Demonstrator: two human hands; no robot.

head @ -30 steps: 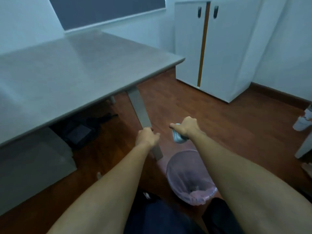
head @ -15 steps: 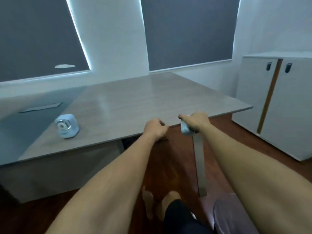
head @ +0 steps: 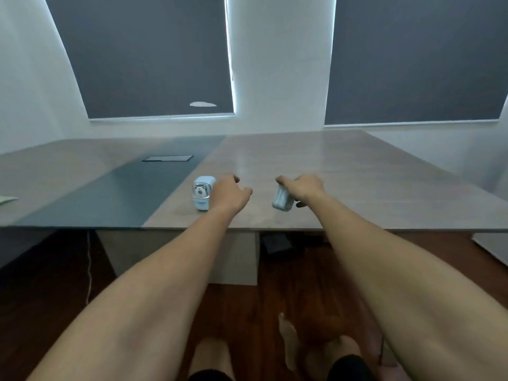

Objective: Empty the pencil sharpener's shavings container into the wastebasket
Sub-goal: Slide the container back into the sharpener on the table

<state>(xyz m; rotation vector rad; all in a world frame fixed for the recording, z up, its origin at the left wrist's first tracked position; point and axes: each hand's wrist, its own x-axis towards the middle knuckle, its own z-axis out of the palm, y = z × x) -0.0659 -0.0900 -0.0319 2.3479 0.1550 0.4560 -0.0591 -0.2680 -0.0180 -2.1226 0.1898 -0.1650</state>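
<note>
**Container in hand over the surface, sharpener waiting – looks like the refit leg**

Right hand (head: 302,188) is closed around the shavings container (head: 281,200), a small translucent box, held tilted just above the surface (head: 357,188). Can't see inside it from here, so I can't tell whether it's empty or still loaded.

Left hand (head: 229,192) is half open, fingers loosely curled, holding nothing. It's right beside the pencil sharpener (head: 203,192), possibly touching its right side; the overlap hides the contact. Sharpener stands upright on the surface, face towards me.

Progress, my read: container is out of the sharpener body. No wastebasket in view, so I can't confirm the dump from this frame. With the container carried at sharpener height and the left hand going to steady the body, I'd guess what's left is sliding the container back in. If it hasn't been emptied, that step still needs doing first.

Surroundings: dark inlay strip (head: 123,193) with a cable hatch (head: 167,158) to the left, a paper corner (head: 7,200) at the far left edge, two blinds (head: 154,56) behind. Nothing between the hands and the sharpener. Only nuisance: the left hand covers the sharpener's right side, so slot alignment is hard to judge.
</note>
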